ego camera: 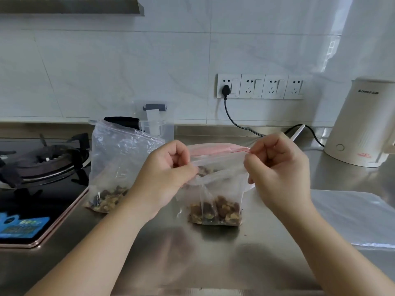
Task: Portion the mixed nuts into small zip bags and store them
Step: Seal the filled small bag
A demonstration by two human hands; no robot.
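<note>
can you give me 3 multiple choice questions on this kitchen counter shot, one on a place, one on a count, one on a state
1. Where does the second clear zip bag with nuts stand?
A. beside the black gas stove
B. under the cream electric kettle
C. on the wall sockets

2. How many white wall sockets are in the row?
A. two
B. four
C. six

3. What are the hands doing to the clear pink-striped zip bag of mixed nuts?
A. resting flat on the counter
B. pinching its top edge
C. holding a spoon

Answers:
1 A, it sits next to the black gas stove, far from the cream electric kettle.
2 B, the row of white wall sockets counts four.
3 B, left hand and right hand pinch the top of the clear pink-striped zip bag of mixed nuts.
</note>
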